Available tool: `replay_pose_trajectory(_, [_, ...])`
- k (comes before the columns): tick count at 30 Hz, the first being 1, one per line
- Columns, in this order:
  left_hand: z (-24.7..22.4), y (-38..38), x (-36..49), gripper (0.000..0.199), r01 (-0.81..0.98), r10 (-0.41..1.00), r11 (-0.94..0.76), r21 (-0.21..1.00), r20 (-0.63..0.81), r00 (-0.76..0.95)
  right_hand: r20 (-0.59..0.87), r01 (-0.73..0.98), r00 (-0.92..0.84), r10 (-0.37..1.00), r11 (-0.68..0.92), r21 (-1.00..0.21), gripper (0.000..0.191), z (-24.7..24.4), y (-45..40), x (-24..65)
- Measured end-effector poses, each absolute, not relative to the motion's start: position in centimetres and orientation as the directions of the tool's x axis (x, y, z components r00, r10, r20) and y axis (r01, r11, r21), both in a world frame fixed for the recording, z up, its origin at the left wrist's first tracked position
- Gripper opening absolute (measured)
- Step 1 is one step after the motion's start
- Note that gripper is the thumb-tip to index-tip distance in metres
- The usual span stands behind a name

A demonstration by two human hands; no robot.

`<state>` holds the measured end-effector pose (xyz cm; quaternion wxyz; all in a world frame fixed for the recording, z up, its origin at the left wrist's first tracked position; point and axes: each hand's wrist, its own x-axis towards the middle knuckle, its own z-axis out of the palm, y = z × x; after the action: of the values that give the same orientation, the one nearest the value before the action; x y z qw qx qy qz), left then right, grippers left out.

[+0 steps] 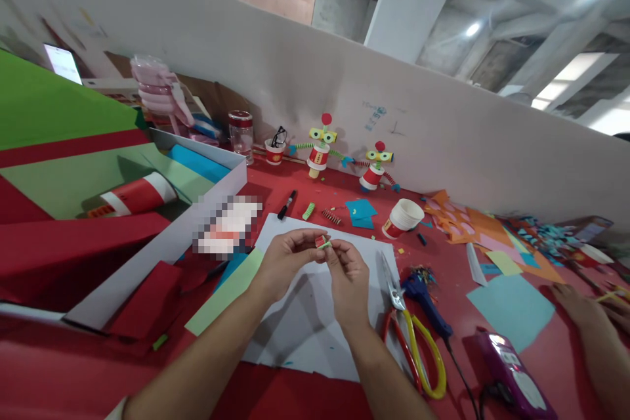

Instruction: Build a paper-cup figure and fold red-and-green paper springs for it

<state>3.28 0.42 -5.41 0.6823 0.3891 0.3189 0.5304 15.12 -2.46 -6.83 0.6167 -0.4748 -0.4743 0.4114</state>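
Above a white sheet [315,321] on the red table, both my hands meet around a small folded paper strip [322,242], red and green. My left hand [285,262] pinches its left side between thumb and fingers. From the right, my right hand [349,275] pinches the green end with its fingers curled. Just beyond the sheet lie a green folded paper spring [308,211], a red one [331,216] and a black marker [287,205]. Scissors [406,315] with red and yellow handles rest at the sheet's right edge.
Two paper-cup figures [318,156] stand by the wall. Stacked cups [403,216], a blue glue gun [426,305] and a purple device [514,374] are on the right, near another person's hand [573,305]. A box [197,210] with coloured paper occupies the left.
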Motion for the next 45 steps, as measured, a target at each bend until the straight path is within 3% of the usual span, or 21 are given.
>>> replay_pose_trajectory(10, [-5.8, 0.1, 3.8, 0.028, -0.547, 0.995, 0.075, 0.834, -0.030, 0.091, 0.261, 0.071, 0.184, 0.948, 0.252, -0.965, 0.024, -6.2, -2.6, 15.0])
replay_pose_trajectory(29, [-6.0, -0.2, 3.9, 0.028, -0.548, 0.998, 0.067, 0.834, -0.059, 0.031, 0.307, 0.110, 0.075, 0.949, 0.298, -0.948, 0.025, -6.3, -2.3, 15.5])
replay_pose_trajectory(36, [-6.3, -0.3, 4.1, 0.024, -0.576, 0.993, 0.097, 0.812, -0.116, 0.004, 0.359, 0.227, 0.095, 0.928, 0.331, -0.916, 0.021, -6.5, -2.5, 14.8])
replay_pose_trajectory(41, [-6.3, 0.3, 3.7, 0.023, -0.591, 0.995, 0.099, 0.801, -0.092, 0.042, 0.373, 0.295, 0.058, 0.926, 0.341, -0.893, 0.021, -6.4, -2.9, 14.9])
replay_pose_trajectory(45, [-6.1, 0.8, 3.1, 0.023, -0.625, 0.989, 0.140, 0.768, -0.073, 0.131, 0.361, 0.244, 0.120, 0.925, 0.325, -0.914, 0.022, -5.8, -2.8, 16.0])
